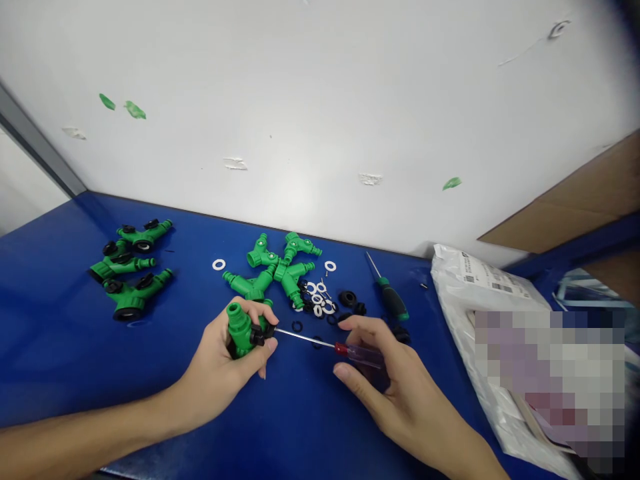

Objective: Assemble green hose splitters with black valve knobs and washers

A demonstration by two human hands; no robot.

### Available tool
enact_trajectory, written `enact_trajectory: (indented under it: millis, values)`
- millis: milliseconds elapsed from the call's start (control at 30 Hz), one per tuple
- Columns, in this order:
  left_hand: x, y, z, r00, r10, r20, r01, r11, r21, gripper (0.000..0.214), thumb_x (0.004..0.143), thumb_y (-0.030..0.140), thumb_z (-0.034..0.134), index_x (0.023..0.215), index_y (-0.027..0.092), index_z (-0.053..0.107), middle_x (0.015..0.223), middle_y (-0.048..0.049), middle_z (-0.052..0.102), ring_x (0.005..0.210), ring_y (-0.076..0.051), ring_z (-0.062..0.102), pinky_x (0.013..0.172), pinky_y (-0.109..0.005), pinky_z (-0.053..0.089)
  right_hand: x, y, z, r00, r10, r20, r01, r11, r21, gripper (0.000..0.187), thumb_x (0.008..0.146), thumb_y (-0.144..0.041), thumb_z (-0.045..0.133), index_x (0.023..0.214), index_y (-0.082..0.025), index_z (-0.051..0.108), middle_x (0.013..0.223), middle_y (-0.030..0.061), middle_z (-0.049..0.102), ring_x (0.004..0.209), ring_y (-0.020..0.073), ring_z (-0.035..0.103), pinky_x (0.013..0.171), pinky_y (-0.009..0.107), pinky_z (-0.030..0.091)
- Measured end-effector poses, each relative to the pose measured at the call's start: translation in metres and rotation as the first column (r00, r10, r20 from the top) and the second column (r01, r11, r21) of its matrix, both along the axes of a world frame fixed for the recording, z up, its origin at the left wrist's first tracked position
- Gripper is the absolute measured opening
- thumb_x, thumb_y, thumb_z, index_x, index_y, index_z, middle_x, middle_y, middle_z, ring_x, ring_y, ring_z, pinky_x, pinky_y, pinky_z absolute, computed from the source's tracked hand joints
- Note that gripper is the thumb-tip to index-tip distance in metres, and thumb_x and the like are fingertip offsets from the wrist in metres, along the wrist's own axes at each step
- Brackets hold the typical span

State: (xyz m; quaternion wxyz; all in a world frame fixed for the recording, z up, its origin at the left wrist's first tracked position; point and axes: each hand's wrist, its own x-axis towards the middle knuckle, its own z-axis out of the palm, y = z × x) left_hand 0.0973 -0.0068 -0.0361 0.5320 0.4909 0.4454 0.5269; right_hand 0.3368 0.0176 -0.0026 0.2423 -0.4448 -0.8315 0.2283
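Note:
My left hand [217, 373] grips a green Y-shaped hose connector [240, 330] with black valve knobs [260, 335]. In my right hand [405, 390] lies a screwdriver [361, 355] with a clear purple handle and a red collar. Its handle rests toward my palm, while thumb and index finger stand a little apart from it. The steel shaft points left, and its tip meets the black knob near my left fingertips. My left fingers hide part of the connector. Behind my hands lie several green connectors [250, 287] without knobs.
White washers [317, 300], black rings [297, 327] and small screws are scattered mid-table. Several connectors with black knobs [143, 293] sit at the left. Right of the small parts lies a green-black screwdriver [393, 300]. A white plastic bag [493, 287] is at the right; a white wall [310, 100] stands behind.

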Motion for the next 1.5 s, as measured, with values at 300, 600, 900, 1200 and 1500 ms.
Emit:
enact_trajectory:
  millis: [300,600,900,1200,1500]
  values:
    - [0.001,0.0,0.0,1.0,-0.009,-0.003,0.009,1.0,0.014,0.023,0.088,0.012,0.063,0.086,0.023,0.043,0.103,0.0041,0.055,0.051,-0.002,0.056,0.054,-0.024,0.054,-0.001,0.0,-0.001,0.999,0.027,-0.038,-0.021,0.986,0.165,0.017,0.098,-0.032,0.055,0.085,-0.022,0.059,0.066,-0.0019,0.066,0.053,0.0135,0.063,0.051,0.023,0.048]
    - [0.002,-0.003,0.001,0.999,-0.035,0.003,0.035,0.999,0.003,0.023,0.088,0.012,0.063,0.084,0.023,0.043,0.103,0.0042,0.055,0.052,-0.002,0.056,0.054,-0.024,0.054,0.001,-0.001,-0.003,0.983,0.054,-0.176,-0.038,0.995,0.094,0.003,0.094,-0.023,0.06,0.092,-0.023,0.058,0.079,0.0004,0.069,0.065,0.014,0.067,0.061,0.023,0.056]
    - [-0.001,-0.001,-0.001,1.0,-0.023,-0.009,0.023,1.0,0.017,0.022,0.089,0.013,0.062,0.087,0.023,0.043,0.104,0.0031,0.054,0.051,-0.003,0.056,0.055,-0.025,0.052,-0.004,-0.001,-0.005,0.999,0.001,-0.041,0.009,0.97,0.244,0.019,0.098,-0.038,0.056,0.094,-0.022,0.065,0.071,0.0002,0.075,0.054,0.0137,0.069,0.054,0.023,0.054]
    - [0.002,-0.001,0.0,0.999,-0.048,0.012,0.048,0.999,-0.001,0.024,0.088,0.013,0.064,0.084,0.022,0.042,0.102,0.0031,0.055,0.051,-0.003,0.057,0.054,-0.025,0.053,0.0,-0.003,-0.002,0.999,0.036,0.004,-0.036,0.995,0.098,0.01,0.097,-0.029,0.054,0.104,-0.023,0.057,0.074,-0.0015,0.068,0.056,0.0129,0.062,0.053,0.023,0.049]
    - [-0.002,0.001,-0.001,0.998,-0.056,0.017,0.056,0.998,-0.02,0.022,0.088,0.013,0.063,0.086,0.022,0.043,0.103,0.0031,0.058,0.052,-0.004,0.061,0.06,-0.028,0.056,-0.003,-0.003,-0.01,0.996,0.023,-0.081,0.001,0.959,0.283,0.01,0.097,-0.032,0.058,0.096,-0.023,0.062,0.08,0.0018,0.077,0.064,0.0157,0.074,0.061,0.024,0.058]
